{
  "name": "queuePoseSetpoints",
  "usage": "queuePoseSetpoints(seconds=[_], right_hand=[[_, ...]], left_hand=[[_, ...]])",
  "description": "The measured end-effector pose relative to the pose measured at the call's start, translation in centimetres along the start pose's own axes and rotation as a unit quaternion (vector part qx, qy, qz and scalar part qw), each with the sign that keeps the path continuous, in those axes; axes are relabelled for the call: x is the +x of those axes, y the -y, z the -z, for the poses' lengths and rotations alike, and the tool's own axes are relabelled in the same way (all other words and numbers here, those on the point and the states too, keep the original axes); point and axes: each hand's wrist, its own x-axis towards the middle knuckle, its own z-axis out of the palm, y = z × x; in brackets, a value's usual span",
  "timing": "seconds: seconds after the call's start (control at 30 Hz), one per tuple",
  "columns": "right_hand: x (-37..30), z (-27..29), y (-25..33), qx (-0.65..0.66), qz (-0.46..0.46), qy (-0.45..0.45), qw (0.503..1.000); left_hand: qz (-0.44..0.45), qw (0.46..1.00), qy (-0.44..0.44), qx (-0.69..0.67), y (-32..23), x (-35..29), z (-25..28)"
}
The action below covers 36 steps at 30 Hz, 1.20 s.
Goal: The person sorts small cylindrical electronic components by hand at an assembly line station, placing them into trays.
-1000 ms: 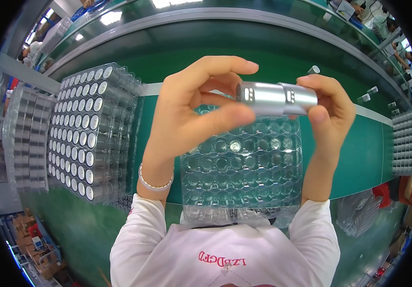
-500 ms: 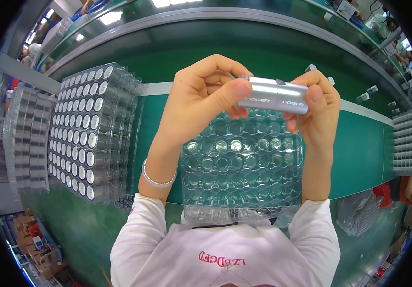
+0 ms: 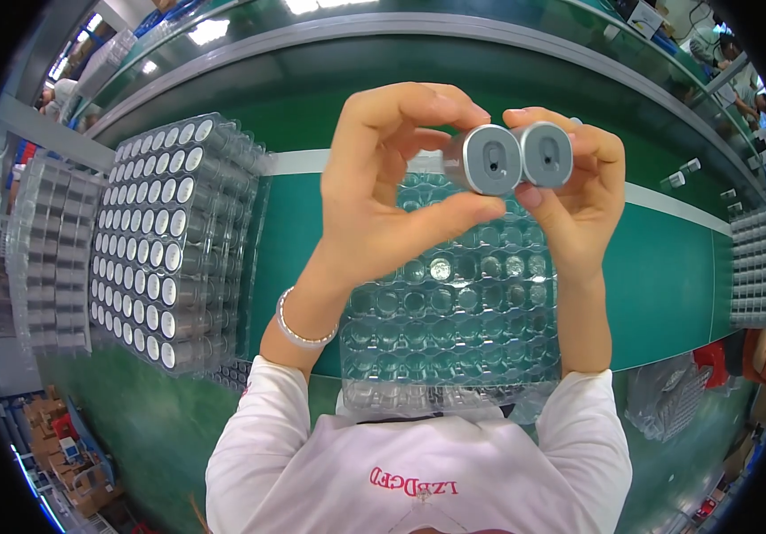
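Note:
Two silver cylinder-shaped devices are held up side by side over the work surface, their grey end faces turned toward me. Each face has an oval recess with a small hole. My left hand [image 3: 360, 191] has its fingertips above and thumb below the left silver device [image 3: 490, 162]. The right silver device [image 3: 547, 155] is between the thumb and fingers of my right hand [image 3: 592, 191]. Beneath my hands lies a clear plastic tray [image 3: 449, 334] with rows of round pockets, reaching to my shirt front.
At the left stands a tall stack of clear trays [image 3: 147, 240] filled with white-ended cylinders, with another stack [image 3: 53, 258] beyond it. Several small silver pieces [image 3: 681, 173] lie on the green surface at the right. More stacked trays [image 3: 757, 267] stand at the far right.
The two devices have turned from showing their sides to showing their end faces. My left hand's fingers have spread wider, and its thumb has moved below the left device.

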Motion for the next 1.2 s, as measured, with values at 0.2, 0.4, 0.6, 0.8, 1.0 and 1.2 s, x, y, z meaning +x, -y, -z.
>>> queuePoseSetpoints(seconds=[0.2, 0.4, 0.6, 0.8, 1.0, 1.2], right_hand=[[-0.4, 0.2, -2.7, -0.095, -0.150, -0.051, 0.983], [-3.4, -0.2, -7.1, -0.365, -0.205, 0.151, 0.895], [-2.7, 0.9, -6.6, -0.467, -0.139, 0.160, 0.858], [-2.5, 18.8, -7.9, -0.708, -0.312, -0.035, 0.632], [-5.0, 20.9, -13.1, -0.576, -0.341, 0.051, 0.741], [-1.1, 13.2, -12.1, -0.341, -0.352, 0.020, 0.872]], left_hand=[[0.090, 0.975, 0.101, 0.177, 0.7, 1.0, 4.5], [0.283, 0.834, 0.252, 0.401, 6.7, -2.1, 6.2], [0.238, 0.794, 0.249, 0.501, 6.1, -2.7, 4.7], [0.245, 0.790, 0.175, 0.533, 1.5, 0.1, 6.0], [0.245, 0.797, 0.200, 0.514, 0.0, 0.4, 5.9], [0.222, 0.841, 0.185, 0.457, 0.2, 0.6, 4.6]])
